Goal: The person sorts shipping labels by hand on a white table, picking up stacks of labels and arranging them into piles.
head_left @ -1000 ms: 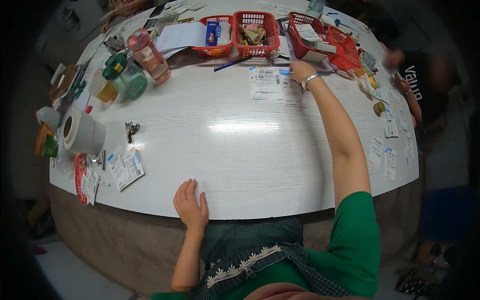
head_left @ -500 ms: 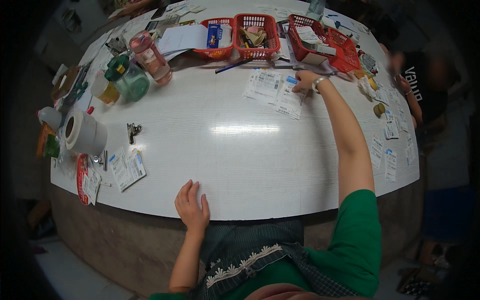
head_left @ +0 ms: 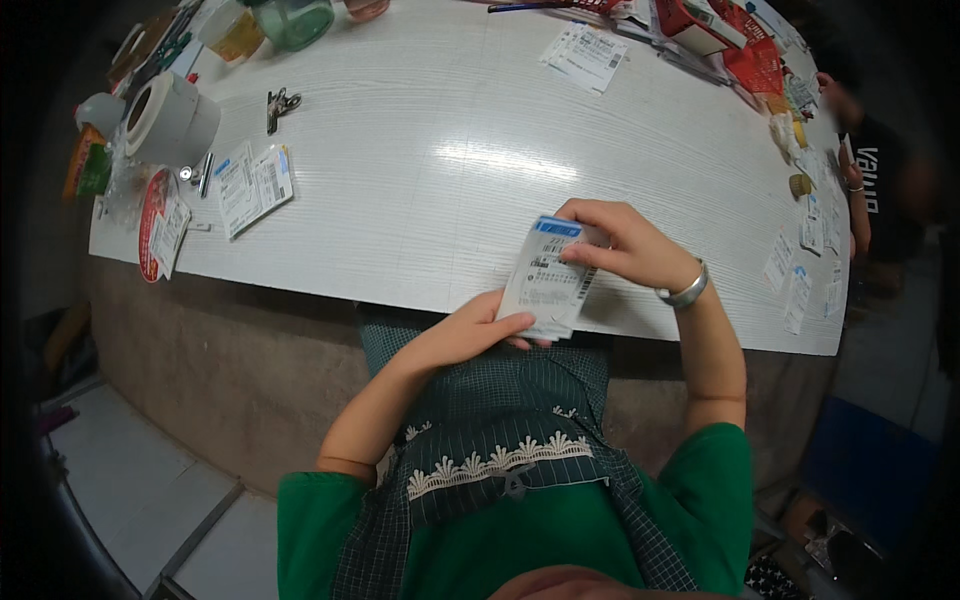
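Note:
A stack of white printed labels (head_left: 545, 280) with a blue band along its top is held between my two hands over the table's near edge. My left hand (head_left: 475, 328) grips the lower end, thumb on top and fingers underneath. At the upper right, my right hand (head_left: 630, 240) pinches the stack, its thumb lying on the printed face. A silver bangle circles my right wrist. Farther off, another pile of labels (head_left: 585, 55) lies flat on the white table (head_left: 400, 200).
At left are more labels (head_left: 252, 190), a metal bulldog clip (head_left: 281, 108), and a white tape roll (head_left: 172, 120). Red baskets (head_left: 755, 70) stand at the far right. Label strips (head_left: 797, 298) lie along the right edge, near another person (head_left: 865, 170).
My right hand has drawn one label stack from the far pile back toward me. My left hand has risen from the table edge and taken hold of it. The view has tilted downward.

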Action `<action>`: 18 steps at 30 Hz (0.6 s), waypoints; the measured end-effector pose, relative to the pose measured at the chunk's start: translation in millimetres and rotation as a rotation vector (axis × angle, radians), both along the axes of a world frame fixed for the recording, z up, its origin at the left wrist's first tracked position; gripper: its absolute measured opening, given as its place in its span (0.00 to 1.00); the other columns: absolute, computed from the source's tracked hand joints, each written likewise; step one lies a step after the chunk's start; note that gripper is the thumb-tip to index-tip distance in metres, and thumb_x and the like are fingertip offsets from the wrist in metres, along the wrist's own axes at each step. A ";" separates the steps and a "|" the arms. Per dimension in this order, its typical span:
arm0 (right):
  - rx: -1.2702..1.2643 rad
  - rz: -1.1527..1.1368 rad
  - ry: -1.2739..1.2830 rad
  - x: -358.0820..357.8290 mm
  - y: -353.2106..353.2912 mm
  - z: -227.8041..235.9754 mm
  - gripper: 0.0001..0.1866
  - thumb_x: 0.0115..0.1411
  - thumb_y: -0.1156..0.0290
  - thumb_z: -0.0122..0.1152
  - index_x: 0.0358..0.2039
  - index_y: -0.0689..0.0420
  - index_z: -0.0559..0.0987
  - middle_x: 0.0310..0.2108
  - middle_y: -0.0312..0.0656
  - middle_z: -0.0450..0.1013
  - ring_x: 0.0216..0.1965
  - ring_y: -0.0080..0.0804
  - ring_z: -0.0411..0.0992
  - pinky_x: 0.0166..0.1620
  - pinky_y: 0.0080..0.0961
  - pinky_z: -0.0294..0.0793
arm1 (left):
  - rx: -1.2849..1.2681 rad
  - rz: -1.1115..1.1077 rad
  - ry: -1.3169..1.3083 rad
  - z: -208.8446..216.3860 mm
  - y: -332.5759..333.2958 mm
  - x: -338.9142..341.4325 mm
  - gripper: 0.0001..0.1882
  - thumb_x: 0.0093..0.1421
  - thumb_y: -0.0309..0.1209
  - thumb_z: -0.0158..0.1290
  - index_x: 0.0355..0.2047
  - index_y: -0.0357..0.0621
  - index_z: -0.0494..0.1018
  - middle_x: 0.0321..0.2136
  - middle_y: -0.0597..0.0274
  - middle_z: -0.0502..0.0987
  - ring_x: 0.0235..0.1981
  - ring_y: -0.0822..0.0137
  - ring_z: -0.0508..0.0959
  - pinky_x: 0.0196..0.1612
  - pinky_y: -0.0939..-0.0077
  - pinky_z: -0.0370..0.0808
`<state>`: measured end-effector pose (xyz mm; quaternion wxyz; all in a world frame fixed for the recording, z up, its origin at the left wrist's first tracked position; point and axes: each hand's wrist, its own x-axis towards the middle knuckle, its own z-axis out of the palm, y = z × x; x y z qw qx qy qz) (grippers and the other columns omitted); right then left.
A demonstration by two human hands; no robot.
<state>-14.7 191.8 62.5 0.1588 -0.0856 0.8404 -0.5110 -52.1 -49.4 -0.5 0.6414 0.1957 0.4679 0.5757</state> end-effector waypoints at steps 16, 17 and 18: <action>-0.111 -0.979 0.056 85.7 -86.9 -61.4 0.09 0.51 0.75 0.66 0.24 0.61 0.73 0.18 0.32 0.71 0.19 0.12 0.64 0.23 0.11 0.63 | -0.100 0.656 0.153 -6.8 10.2 32.8 0.17 0.57 0.23 0.53 0.46 0.29 0.69 0.40 0.53 0.77 0.40 0.69 0.76 0.41 0.78 0.75; -0.112 -0.998 0.071 86.1 -85.5 -60.2 0.09 0.51 0.75 0.67 0.23 0.62 0.73 0.17 0.32 0.70 0.19 0.13 0.64 0.23 0.12 0.63 | -0.089 0.656 0.159 -8.3 11.4 34.5 0.17 0.58 0.24 0.52 0.47 0.28 0.68 0.40 0.52 0.76 0.40 0.68 0.77 0.42 0.78 0.75; -0.112 -1.015 0.086 85.9 -84.2 -57.3 0.10 0.51 0.75 0.67 0.22 0.62 0.73 0.17 0.33 0.70 0.18 0.13 0.64 0.23 0.13 0.63 | -0.078 0.658 0.165 -8.9 12.1 35.8 0.18 0.59 0.25 0.51 0.48 0.27 0.67 0.41 0.52 0.76 0.41 0.67 0.77 0.43 0.77 0.76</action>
